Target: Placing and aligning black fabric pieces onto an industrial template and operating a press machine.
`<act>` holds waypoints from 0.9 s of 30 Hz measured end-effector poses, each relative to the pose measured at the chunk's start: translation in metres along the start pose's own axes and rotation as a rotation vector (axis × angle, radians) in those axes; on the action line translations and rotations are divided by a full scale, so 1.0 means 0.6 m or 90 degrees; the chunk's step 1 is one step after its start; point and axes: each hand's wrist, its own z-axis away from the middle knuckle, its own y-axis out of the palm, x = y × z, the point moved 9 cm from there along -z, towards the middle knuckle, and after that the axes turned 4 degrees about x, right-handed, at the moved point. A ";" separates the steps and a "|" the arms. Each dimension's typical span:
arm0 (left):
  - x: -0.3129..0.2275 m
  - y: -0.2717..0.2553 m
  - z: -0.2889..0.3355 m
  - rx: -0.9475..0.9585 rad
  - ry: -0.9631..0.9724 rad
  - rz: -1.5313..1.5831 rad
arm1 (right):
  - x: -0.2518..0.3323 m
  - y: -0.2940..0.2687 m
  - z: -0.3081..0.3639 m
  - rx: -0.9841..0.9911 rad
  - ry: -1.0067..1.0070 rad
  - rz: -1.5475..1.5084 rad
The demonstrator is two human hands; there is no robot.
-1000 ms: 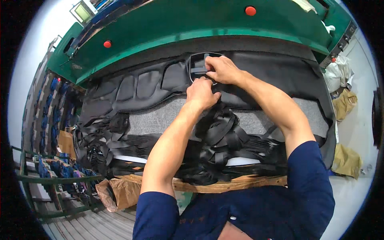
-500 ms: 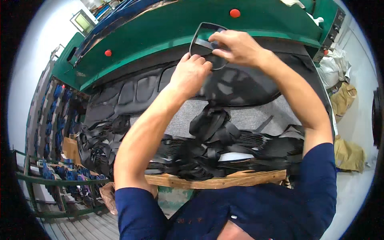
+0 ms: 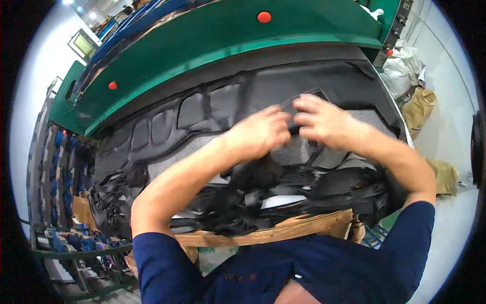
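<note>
Holds bare left hand (image 3: 260, 133) and bare right hand (image 3: 325, 122) close together with blurred, bent fingers; cannot tell whether gripping. Has a dark, thin-rimmed, angular frame (image 3: 319, 93) partly behind the right fingers, apparently laid on smooth black sheet material (image 3: 298, 77) for firm support.

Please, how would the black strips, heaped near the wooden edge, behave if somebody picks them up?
The black strips are probably floppy, since many lie bent and folded. They may also come up tangled, because they overlap in a loose heap.
</note>
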 end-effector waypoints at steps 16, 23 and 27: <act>0.263 0.165 0.042 -0.027 -0.497 0.021 | -0.241 0.150 0.211 -0.037 0.596 0.038; 0.278 0.202 0.039 0.080 -0.536 0.012 | -0.317 0.207 0.274 0.111 0.708 -0.033; 0.273 0.194 0.036 0.042 -0.543 0.046 | -0.359 0.169 0.343 -0.036 0.788 0.085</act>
